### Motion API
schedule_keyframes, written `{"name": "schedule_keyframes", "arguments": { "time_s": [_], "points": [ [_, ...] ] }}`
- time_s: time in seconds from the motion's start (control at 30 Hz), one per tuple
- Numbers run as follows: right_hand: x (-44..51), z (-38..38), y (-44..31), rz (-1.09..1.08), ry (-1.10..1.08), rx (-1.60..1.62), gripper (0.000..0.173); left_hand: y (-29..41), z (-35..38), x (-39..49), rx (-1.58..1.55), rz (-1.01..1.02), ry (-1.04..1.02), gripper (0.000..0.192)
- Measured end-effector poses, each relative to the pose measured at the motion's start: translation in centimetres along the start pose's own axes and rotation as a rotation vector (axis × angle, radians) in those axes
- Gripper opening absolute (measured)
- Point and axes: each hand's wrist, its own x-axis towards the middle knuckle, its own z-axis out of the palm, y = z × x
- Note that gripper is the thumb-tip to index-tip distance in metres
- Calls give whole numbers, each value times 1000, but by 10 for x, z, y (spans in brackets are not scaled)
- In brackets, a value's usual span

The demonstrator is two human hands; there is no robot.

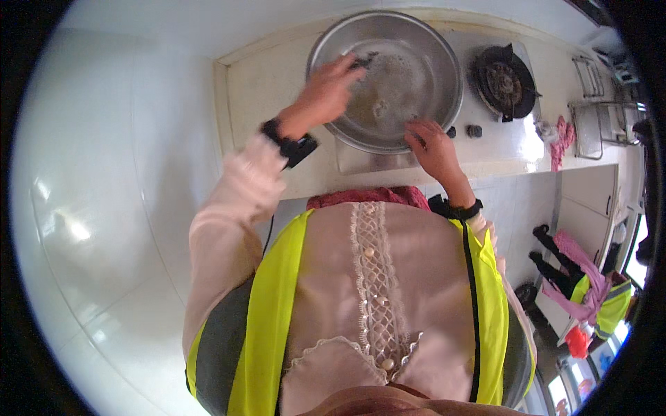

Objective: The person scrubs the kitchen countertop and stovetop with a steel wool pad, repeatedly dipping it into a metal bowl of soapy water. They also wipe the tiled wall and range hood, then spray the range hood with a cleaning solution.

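A wide, round metal basin (pixel 453 78) stands on the worktop with shallow cloudy, brownish liquid and some foam in it. My left hand (pixel 330 91) is over its left side, blurred, its fingers at a small dark thing (pixel 364 61) that I cannot identify. Whether the fingers grip it is unclear. At the near right rim is my right hand (pixel 429 143), fingertips just inside the basin and bent downward. A tiny dark bit shows by them; whether they hold it or the rim cannot be told.
Right of the basin is a gas burner (pixel 503 83) with a black pan support, and a control knob (pixel 474 131) in front. Farther right lie a pink cloth (pixel 562 143) and wire racks (pixel 588 130). A tiled wall (pixel 104 156) rises at left. Another person (pixel 588 291) is at lower right.
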Motion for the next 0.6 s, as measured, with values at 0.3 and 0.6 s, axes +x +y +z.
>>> {"name": "schedule_keyframes", "arguments": {
  "time_s": [0.3, 0.6],
  "points": [
    [-2, 6, 12, 19, -31, -35, 25, 38, 123, 83, 215, -111, -401, 69],
    [1, 1, 2, 26, -31, -32, 28, 24, 137, 87, 181, -142, -277, 55]
  ]
}}
